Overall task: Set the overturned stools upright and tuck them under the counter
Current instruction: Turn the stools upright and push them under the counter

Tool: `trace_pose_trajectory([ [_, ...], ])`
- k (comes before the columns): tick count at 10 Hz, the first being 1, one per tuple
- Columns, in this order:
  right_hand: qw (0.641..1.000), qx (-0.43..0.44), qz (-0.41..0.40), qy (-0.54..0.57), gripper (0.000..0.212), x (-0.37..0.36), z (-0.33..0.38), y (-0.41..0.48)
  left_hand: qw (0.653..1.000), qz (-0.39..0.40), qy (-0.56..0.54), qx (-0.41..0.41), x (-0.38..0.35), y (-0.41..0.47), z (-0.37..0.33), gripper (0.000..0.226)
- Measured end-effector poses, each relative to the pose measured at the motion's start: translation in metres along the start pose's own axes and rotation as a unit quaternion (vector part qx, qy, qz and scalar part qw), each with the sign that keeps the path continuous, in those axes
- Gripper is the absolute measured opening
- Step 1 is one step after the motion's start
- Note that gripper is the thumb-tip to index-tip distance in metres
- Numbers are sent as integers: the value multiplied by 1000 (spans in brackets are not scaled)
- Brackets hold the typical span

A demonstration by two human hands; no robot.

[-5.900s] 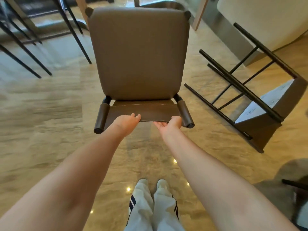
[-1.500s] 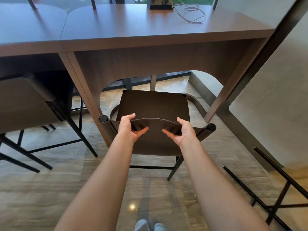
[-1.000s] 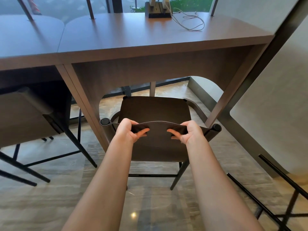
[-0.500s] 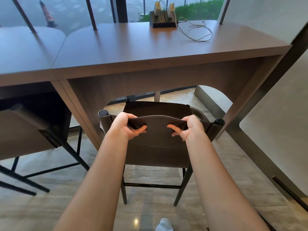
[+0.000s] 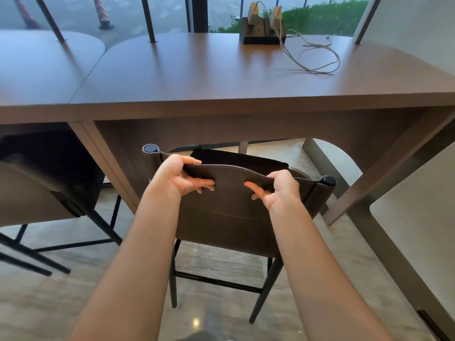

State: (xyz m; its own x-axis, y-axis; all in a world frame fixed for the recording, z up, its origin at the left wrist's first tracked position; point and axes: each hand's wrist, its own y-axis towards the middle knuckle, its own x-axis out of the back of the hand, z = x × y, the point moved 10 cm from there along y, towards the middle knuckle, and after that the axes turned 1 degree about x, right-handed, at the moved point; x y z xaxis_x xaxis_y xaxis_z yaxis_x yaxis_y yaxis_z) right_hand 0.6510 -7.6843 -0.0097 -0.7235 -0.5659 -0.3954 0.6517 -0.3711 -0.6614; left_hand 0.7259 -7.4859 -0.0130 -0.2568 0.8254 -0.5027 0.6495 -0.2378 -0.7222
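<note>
A brown leather stool (image 5: 231, 212) stands upright on black legs, its seat partly under the brown wooden counter (image 5: 221, 94). My left hand (image 5: 177, 178) grips the top edge of the low backrest near its left end. My right hand (image 5: 278, 190) grips the same edge near its right end. Fingers of both hands curl over the back face of the backrest. The front of the seat is hidden in shadow below the counter.
A second brown stool (image 5: 37, 193) stands tucked under the counter at the left. A slanted counter leg (image 5: 113, 166) rises left of the held stool, another leg (image 5: 384, 168) at the right. A charger block (image 5: 263, 30) with a looped cable (image 5: 317, 57) lies on top.
The stool has gone from lying in my hands over the floor to standing upright, then slid forward under the counter. I have stepped closer, and both hands stay on the backrest.
</note>
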Motion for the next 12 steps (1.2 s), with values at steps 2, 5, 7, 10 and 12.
trace_pose_trajectory([
  [2,998,-7,-45,-41,15,-1,10,3,1000,-4,13,-8,-11,7,-12,26],
  [5,999,-10,-31,-30,13,-17,26,21,1000,16,17,14,-33,21,-26,27],
  [7,999,-13,-30,19,8,-22,31,19,999,36,22,16,-40,20,-28,21],
  [10,1000,28,-5,-11,13,-33,45,34,998,-3,44,-36,-49,31,-43,15],
  [12,999,16,17,-35,9,-60,61,62,997,-16,31,-62,-66,40,-65,15],
])
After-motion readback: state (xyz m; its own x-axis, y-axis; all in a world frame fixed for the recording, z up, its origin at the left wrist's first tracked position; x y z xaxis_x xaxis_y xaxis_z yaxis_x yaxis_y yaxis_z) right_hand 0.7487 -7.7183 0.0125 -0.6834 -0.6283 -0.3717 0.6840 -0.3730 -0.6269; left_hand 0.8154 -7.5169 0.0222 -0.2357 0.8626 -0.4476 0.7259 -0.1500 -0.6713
